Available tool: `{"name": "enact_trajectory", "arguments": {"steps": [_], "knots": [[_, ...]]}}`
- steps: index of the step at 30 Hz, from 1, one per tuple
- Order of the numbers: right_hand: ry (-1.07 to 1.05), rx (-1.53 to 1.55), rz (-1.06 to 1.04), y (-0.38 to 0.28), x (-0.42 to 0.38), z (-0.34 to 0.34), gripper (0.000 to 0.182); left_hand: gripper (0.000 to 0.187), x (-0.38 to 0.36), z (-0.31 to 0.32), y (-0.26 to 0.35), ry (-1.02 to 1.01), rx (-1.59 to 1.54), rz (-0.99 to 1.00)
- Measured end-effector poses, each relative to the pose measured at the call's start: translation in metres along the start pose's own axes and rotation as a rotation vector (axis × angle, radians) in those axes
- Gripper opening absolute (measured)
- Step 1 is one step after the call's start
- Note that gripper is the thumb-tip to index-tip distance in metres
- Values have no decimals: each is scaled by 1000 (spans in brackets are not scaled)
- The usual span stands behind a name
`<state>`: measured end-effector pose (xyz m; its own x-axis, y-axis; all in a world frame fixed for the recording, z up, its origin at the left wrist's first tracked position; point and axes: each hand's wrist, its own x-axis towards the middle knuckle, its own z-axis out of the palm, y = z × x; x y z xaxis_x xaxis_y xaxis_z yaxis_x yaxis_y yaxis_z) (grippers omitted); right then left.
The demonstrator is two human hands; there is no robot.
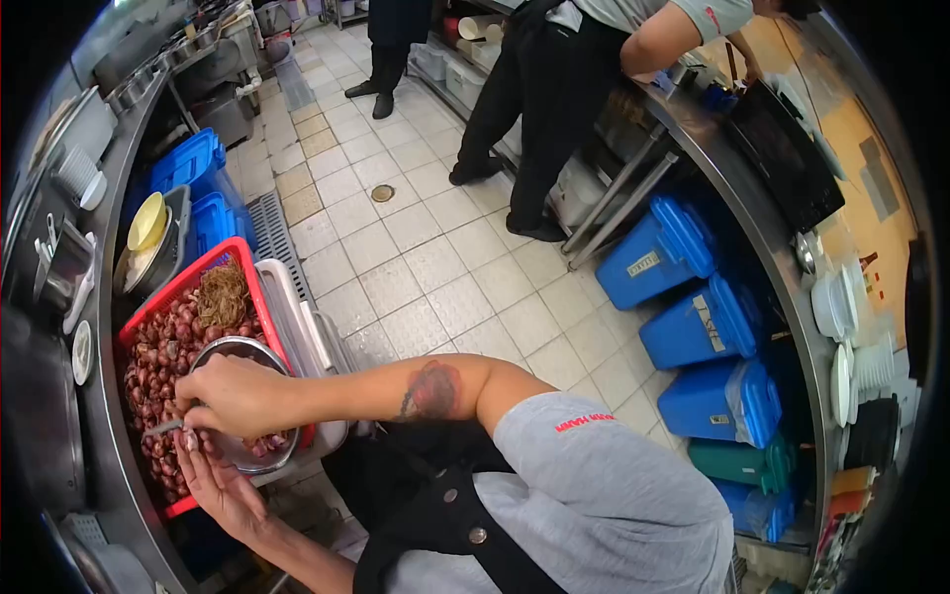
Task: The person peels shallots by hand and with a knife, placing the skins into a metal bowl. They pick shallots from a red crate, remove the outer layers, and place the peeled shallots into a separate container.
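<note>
My right hand (233, 394) is closed around a small knife (163, 429), whose blade points left. Just below it, my left hand (223, 487) pinches what looks like a shallot (190, 439) between thumb and fingers, close to the knife. Both hands are over a metal bowl (280, 459) with some shallot pieces in it. The bowl rests on a red basket (259, 287) filled with small red shallots (158, 351). A tangled brown fibrous bundle (226, 295) lies on the shallots at the far end.
A steel counter (111, 257) runs along the left. White lidded tubs (307, 332) stand beside the basket. A yellow bowl (147, 221) sits in a basin behind. Blue bins (658, 252) line the right counter. Two people stand farther off on the tiled floor (426, 267).
</note>
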<state>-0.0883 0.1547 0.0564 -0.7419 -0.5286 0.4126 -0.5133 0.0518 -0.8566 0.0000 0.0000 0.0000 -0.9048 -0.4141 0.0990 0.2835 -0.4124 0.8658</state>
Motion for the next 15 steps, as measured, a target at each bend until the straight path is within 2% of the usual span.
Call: {"name": "enact_trajectory", "arguments": {"steps": [3,5,8,11,15], "knots": [[21,-37,10,-3,12,-2,22,40,-3,14,22,-84,30,59],[-32,-93,39,-13,6,-15,22,38,-12,21,22,-64,18,72],[17,-131,-31,-3,7,-11,23,38,0,5,22,95,21,36],[-9,-128,14,-3,3,-14,24,38,3,-14,18,94,-20,16],[42,-68,33,-16,-3,-15,22,36,2,-4,12,182,19,47]]}}
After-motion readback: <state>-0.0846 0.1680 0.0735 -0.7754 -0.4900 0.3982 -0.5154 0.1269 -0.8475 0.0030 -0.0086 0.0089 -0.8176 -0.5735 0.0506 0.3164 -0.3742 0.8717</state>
